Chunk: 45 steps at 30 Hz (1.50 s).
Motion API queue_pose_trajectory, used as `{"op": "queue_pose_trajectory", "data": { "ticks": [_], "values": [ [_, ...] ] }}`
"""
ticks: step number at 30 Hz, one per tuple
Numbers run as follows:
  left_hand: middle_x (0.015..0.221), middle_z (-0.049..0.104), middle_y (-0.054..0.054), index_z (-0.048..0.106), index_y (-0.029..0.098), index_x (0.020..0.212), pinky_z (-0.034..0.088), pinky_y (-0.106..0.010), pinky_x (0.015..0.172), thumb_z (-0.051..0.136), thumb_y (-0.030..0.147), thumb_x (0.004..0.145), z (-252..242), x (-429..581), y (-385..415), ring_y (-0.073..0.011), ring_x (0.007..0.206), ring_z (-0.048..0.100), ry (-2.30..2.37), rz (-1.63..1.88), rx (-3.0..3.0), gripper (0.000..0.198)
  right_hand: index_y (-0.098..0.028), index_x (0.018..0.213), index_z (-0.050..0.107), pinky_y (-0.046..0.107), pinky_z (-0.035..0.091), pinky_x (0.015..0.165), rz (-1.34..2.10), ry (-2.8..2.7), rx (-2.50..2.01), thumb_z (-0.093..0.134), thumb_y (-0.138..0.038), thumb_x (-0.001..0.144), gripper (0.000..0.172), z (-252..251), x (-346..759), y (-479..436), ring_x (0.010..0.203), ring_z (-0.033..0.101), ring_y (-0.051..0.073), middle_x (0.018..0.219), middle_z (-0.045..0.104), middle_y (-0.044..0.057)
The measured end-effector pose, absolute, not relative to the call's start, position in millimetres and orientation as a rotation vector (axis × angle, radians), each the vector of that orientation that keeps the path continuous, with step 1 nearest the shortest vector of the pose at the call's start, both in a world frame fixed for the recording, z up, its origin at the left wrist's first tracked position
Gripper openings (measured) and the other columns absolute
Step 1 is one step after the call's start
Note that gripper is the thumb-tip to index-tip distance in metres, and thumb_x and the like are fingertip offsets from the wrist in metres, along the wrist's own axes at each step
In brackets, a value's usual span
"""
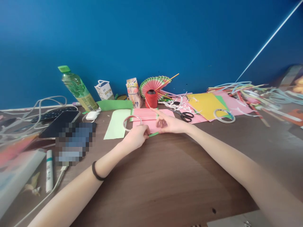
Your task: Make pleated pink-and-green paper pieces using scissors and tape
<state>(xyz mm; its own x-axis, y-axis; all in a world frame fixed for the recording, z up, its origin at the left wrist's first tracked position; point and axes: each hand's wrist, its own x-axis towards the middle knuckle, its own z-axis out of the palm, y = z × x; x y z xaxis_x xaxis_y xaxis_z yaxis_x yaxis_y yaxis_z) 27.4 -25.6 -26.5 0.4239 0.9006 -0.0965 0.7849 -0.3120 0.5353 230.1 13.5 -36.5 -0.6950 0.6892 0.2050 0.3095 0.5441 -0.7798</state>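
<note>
Pink paper (153, 126) lies in front of me, with a narrow green strip (154, 134) along its near edge. My left hand (138, 137) is closed, its fingertips pinching the left end of that green-edged paper. At the right end my right hand (169, 123) has its thumb and curled fingers on the same edge, while its index finger stretches forward. A roll of tape (126, 128) lies just beyond my left hand. Behind it is a pleated pink paper (144, 113) with green ends. Pale green paper (115, 126) lies to the left.
Black scissors (187, 117), yellow paper (203, 105) and another tape roll (232, 119) lie right. At the back stand a red spool (151, 99), a paper fan (151, 85) and a green-capped bottle (77, 88). A phone (77, 142), cables and a marker (49, 171) are left.
</note>
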Motion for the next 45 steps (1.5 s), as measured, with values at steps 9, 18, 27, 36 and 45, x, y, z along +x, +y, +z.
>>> {"op": "queue_pose_trajectory", "data": {
  "ticks": [9, 18, 27, 36, 45],
  "values": [
    [0.073, 0.06, -0.002, 0.05, 0.018, 0.076, 0.042, -0.026, 0.057, 0.047, 0.009, 0.062, -20, 31, -31, -0.0158, 0.063, 0.055, 1.408, 0.287, 2.042, 0.018, -0.035, 0.139, 0.02, 0.026, 0.047, 0.069, 0.96, -2.429, -0.821, 0.066, -0.011, 0.063, 0.092, -40, 228, 12, 0.07, 0.054, 0.011, 0.079, 0.058, -0.004],
    [0.069, 0.057, -0.001, 0.053, 0.016, 0.079, 0.041, -0.024, 0.056, 0.046, 0.006, 0.062, -25, 31, -29, -0.0135, 0.062, 0.055, 1.39, 0.259, 2.035, 0.021, -0.033, 0.141, 0.006, 0.024, 0.046, 0.067, 1.066, -2.482, -0.911, 0.051, -0.001, 0.072, 0.089, -33, 225, 8, 0.066, 0.053, 0.009, 0.082, 0.056, -0.002],
    [0.077, 0.056, -0.003, 0.056, 0.016, 0.082, 0.041, -0.029, 0.063, 0.052, 0.025, 0.071, -35, 34, -30, -0.0171, 0.069, 0.054, 1.348, 0.406, 2.192, 0.014, -0.032, 0.14, 0.015, 0.023, 0.046, 0.064, 1.083, -2.435, -0.86, 0.05, 0.001, 0.07, 0.085, -38, 226, 10, 0.065, 0.054, 0.009, 0.077, 0.056, -0.003],
    [0.081, 0.066, -0.005, 0.064, 0.016, 0.076, 0.044, -0.03, 0.071, 0.054, 0.031, 0.075, -24, 35, -30, -0.0175, 0.077, 0.06, 1.231, 0.465, 1.83, 0.018, -0.03, 0.132, 0.031, 0.028, 0.048, 0.066, 0.948, -2.254, -0.756, 0.058, -0.011, 0.072, 0.069, -22, 220, 2, 0.072, 0.053, 0.011, 0.086, 0.054, 0.0],
    [0.089, 0.069, -0.01, 0.062, 0.012, 0.089, 0.049, -0.022, 0.058, 0.049, 0.017, 0.082, -12, 32, -24, -0.0142, 0.07, 0.066, 1.029, 0.69, 0.92, 0.016, -0.02, 0.082, 0.051, 0.034, 0.047, 0.082, 0.877, -1.619, -0.637, 0.066, -0.025, 0.071, 0.019, 0, 227, 6, 0.095, 0.057, 0.016, 0.095, 0.06, 0.003]
  ]
}}
